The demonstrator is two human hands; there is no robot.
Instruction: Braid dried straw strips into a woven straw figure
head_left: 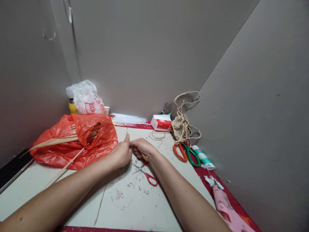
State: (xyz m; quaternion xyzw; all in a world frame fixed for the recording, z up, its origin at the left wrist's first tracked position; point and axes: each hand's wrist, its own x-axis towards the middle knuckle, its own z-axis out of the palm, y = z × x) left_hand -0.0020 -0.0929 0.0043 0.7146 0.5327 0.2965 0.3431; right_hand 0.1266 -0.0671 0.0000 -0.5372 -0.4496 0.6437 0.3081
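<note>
Over the middle of the white board [135, 199], my left hand [122, 152] and my right hand [142, 149] meet at the fingertips. My left hand is closed, its index finger pointing up beside a thin wispy strand [126, 130]. The fingers of my right hand are curled in a pinch, and a short thin tan piece [144, 157] shows under its palm. What lies between the fingertips is too small to make out. Red-handled scissors [151, 179] lie spread on the board just below my right hand.
Left: a red plastic bag [60, 151] with tan strips. Behind: a white bag [85, 96], clear sticks [129, 119], a red-white box [161, 123]. Right: twisted cord [181, 127], orange handle [180, 153], green handle [193, 156], a tube [204, 158], a pink glue gun [227, 206].
</note>
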